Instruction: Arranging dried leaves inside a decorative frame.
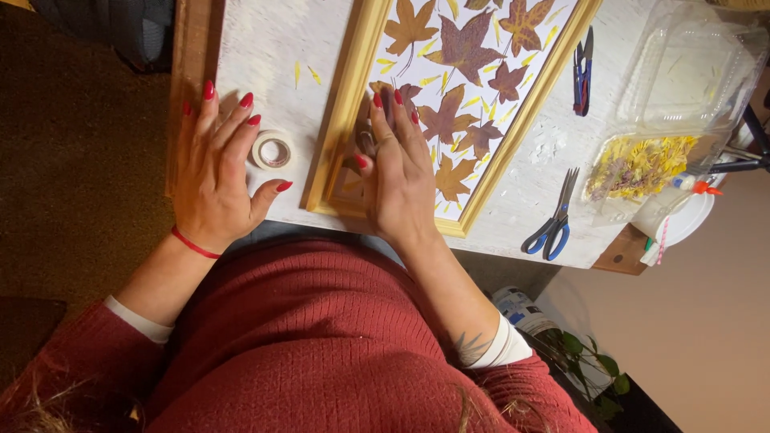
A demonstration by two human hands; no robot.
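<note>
Head view, looking down. Nearest: the left hand (215, 172) lies flat on the white tabletop (265, 48), fingers spread wide, holding nothing; its thumb is just beside a roll of tape (272, 150). The right hand (397, 172) lies flat, fingers extended, pressing on the pressed leaves (461, 120) inside the near corner of the gold picture frame (343, 120); it grips nothing. Right of the frame, blue-handled scissors (553, 220) rest near the tabletop edge. Beyond them, a clear plastic container (642, 164) holds yellow dried petals. Farther away, small snips (583, 72) lie beside the frame's right rail. Loose yellow petals (305, 74) lie left of the frame.
</note>
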